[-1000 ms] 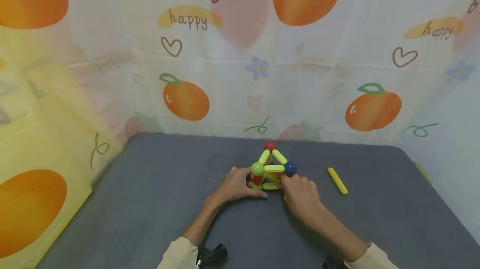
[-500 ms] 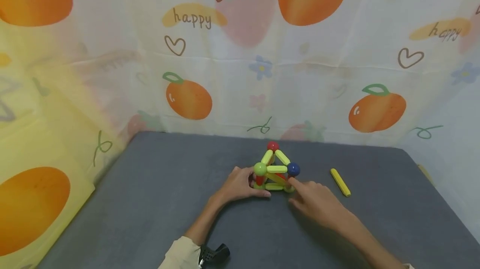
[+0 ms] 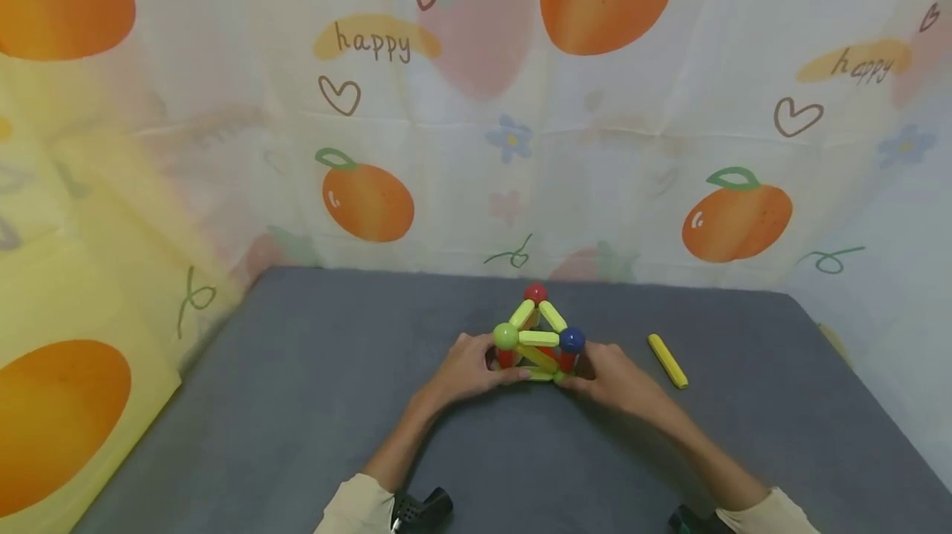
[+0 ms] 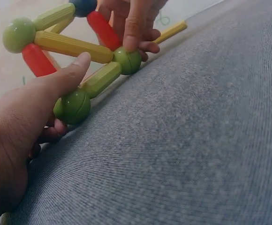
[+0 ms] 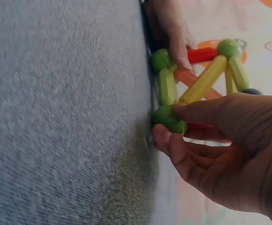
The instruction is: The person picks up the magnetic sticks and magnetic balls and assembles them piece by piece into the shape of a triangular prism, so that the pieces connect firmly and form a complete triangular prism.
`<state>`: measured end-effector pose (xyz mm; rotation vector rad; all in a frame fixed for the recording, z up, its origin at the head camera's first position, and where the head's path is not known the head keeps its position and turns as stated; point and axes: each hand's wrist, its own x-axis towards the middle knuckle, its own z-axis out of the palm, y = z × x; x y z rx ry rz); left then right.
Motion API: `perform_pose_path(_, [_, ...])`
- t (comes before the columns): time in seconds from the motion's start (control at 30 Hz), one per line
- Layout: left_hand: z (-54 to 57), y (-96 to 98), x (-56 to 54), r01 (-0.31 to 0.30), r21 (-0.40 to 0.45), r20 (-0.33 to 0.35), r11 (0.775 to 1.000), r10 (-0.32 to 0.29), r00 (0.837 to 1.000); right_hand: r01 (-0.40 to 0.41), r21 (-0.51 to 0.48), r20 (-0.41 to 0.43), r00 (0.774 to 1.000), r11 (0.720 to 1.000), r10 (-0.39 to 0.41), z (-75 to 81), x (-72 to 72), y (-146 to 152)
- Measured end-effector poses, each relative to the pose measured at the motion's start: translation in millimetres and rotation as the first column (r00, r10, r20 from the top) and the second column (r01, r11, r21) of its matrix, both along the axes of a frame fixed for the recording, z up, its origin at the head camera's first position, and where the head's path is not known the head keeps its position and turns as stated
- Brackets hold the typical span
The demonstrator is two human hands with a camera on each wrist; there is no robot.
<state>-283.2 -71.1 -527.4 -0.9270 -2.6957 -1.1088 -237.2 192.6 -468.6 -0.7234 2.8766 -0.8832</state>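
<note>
Sticks and balls form an upright toy frame on the table [image 3: 357,336]. A red ball [image 3: 535,293] tops the back, with a light green ball [image 3: 506,336] and a dark blue ball [image 3: 571,340] at the front. Short yellow-green rods join these; red rods stand below, and a yellow rod [image 4: 75,46] runs diagonally across the front face. My left hand [image 3: 464,369] holds the lower left corner, its thumb in front of the green ball [image 4: 73,107]. Between thumb and fingers, my right hand [image 3: 621,381] pinches the lower right green ball [image 5: 169,120]. Some fingers are hidden behind the frame.
A loose yellow rod [image 3: 667,360] lies on the table to the right of my right hand. Behind the table hangs a fruit-print curtain [image 3: 461,145], close to the far edge.
My right hand drew back from below the blue ball, touched the right side with its forefinger, and now pinches the lower right ball. The frame has shifted slightly left. My left hand stays on it.
</note>
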Motion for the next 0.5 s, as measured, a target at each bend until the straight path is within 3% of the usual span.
perform_pose_path(0.2, [1.9, 0.3, 0.4, -0.001, 0.018, 0.008, 1.0, 0.001, 1.0, -0.016, -0.022, 0.04, 0.999, 1.0, 0.017, -1.9, 0.3, -5.0])
perform_pose_path(0.4, [0.7, 0.0, 2.0, -0.002, 0.045, 0.031, 0.999, 0.001, 1.0, -0.02, -0.146, 0.235, 0.971, 0.989, 0.054, -6.1, -4.3, -5.2])
perform_pose_path(0.5, [0.8, -0.6, 2.5, 0.005, 0.06, 0.041, 0.998, -0.008, 0.999, -0.037, -0.168, 0.263, 0.961, 0.985, 0.08, -6.6, -6.2, -4.6])
